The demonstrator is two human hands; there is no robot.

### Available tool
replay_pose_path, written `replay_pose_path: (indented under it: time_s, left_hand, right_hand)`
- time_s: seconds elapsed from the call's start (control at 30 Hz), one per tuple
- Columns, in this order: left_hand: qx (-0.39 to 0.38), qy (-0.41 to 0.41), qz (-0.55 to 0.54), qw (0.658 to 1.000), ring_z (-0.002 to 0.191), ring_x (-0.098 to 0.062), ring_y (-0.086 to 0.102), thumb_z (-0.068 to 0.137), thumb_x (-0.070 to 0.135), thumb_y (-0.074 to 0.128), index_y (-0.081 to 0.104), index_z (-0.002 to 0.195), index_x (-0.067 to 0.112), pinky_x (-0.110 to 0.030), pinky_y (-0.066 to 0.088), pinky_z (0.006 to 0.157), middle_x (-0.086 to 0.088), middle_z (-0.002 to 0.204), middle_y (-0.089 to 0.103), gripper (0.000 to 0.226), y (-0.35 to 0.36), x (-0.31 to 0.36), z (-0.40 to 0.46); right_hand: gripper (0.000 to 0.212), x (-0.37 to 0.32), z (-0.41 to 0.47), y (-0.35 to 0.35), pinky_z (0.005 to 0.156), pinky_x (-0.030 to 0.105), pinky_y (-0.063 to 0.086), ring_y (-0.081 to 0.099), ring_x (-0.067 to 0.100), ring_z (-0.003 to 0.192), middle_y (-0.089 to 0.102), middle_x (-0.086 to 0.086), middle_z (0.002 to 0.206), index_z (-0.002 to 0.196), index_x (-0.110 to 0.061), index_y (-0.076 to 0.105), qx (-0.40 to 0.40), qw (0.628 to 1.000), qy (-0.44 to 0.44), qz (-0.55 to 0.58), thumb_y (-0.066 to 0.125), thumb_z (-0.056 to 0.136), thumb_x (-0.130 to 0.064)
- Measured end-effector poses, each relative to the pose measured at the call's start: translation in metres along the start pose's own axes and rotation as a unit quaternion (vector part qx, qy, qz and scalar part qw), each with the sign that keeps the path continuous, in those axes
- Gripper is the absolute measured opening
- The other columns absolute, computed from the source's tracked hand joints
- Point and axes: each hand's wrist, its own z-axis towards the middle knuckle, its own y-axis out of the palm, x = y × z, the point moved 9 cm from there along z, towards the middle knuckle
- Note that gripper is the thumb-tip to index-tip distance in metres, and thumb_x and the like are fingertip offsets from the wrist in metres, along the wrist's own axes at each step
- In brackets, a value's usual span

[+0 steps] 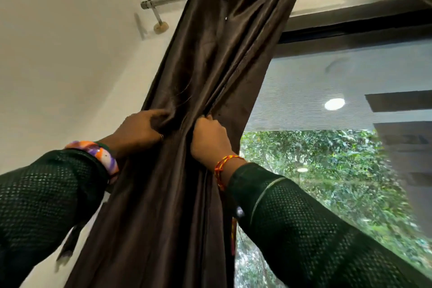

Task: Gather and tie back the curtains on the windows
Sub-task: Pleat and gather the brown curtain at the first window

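I see a white wall [70, 54] left, a dark-framed window [350, 77] right, green foliage [327, 170] beyond it.

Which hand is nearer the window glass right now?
Right. The right hand grips the curtain at its window-side edge, just beside the glass. The left hand grips folds on the wall side, with the gathered curtain between it and the glass.

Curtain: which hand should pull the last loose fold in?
Right hand. It already pinches the window-side edge of the brown curtain; the left hand grips the gathered folds on the wall side.
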Motion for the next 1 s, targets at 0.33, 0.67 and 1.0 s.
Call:
replay_pose_path:
  time_s: [0.33, 0.67, 1.0]
  left_hand:
    - [0.015, -0.09, -0.178, 0.98, 0.052, -0.016, 0.047, 0.092, 0.044, 0.049, 0.059, 0.075, 0.005, -0.023, 0.033, 0.047, -0.009, 0.066, 0.052, 0.043, -0.02, -0.034, 0.009]
    - [0.008, -0.022, -0.06, 0.998, 0.099, -0.037, 0.062, 0.091, 0.019, 0.055, 0.066, 0.095, -0.001, -0.041, 0.047, 0.088, -0.024, 0.1, 0.066, 0.024, -0.035, -0.037, 0.006]
    - [-0.013, -0.075, -0.208, 0.975, 0.135, -0.028, 0.034, 0.08, 0.033, 0.069, -0.023, 0.144, 0.017, -0.028, 0.031, 0.104, -0.016, 0.151, 0.027, 0.114, 0.014, 0.01, 0.01]
  right_hand:
    - [0.046, -0.071, 0.029, 0.054, 0.096, 0.043, 0.04, 0.049, 0.044, 0.116, 0.037, 0.026, 0.138, 0.136, 0.002, 0.037, -0.013, 0.996, -0.086, 0.028, 0.042, 0.093, -0.013]
    - [0.041, -0.081, 0.034, 0.074, 0.094, 0.044, 0.04, 0.05, 0.044, 0.114, 0.041, 0.023, 0.135, 0.131, 0.002, 0.042, -0.026, 0.989, -0.123, 0.082, 0.044, 0.091, -0.006]
    - [0.098, 0.007, -0.011, 0.032, 0.09, 0.044, 0.049, 0.06, 0.035, 0.107, 0.059, 0.016, 0.123, 0.148, -0.025, -0.016, 0.048, 0.96, 0.019, 0.276, 0.055, 0.081, -0.023]
